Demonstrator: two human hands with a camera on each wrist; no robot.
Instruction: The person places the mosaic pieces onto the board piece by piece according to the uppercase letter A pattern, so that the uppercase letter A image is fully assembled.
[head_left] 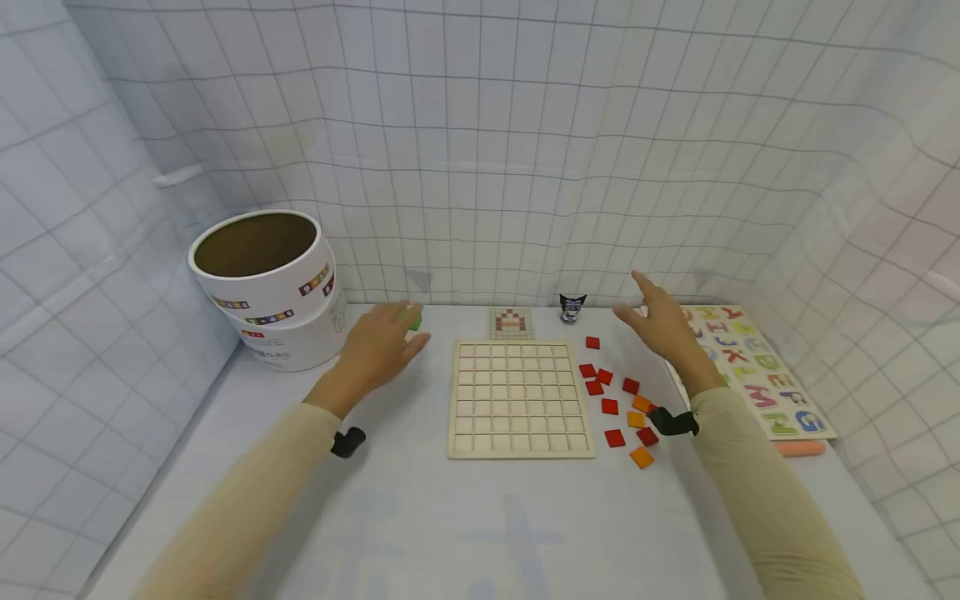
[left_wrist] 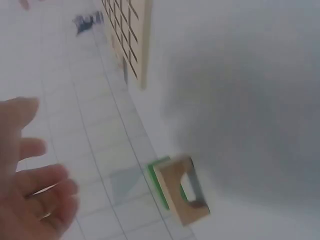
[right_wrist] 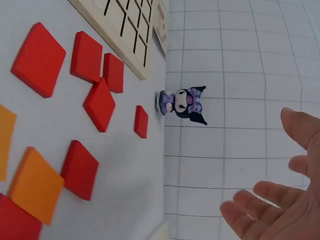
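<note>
My left hand (head_left: 378,346) hovers at the left of the wooden grid board (head_left: 521,398), fingers relaxed and holding nothing. Beyond its fingertips stands a green and wooden arch-shaped block (left_wrist: 172,192), partly hidden by the hand in the head view. To the board's right, my right hand (head_left: 662,323) is raised with fingers spread and nothing in them. Below and left of it lie several red square tiles (head_left: 610,407) and a few orange tiles (head_left: 641,457). Behind the board is a small patterned card (head_left: 511,323). A black-and-purple figurine (right_wrist: 182,104) stands by the back wall.
A large white bucket (head_left: 300,329) with coloured stickers stands at the back left. On the right lies a letter board (head_left: 757,375), with an orange-pink stick (head_left: 799,448) by its near edge. White grid-patterned cloth (head_left: 480,167) encloses the back and sides.
</note>
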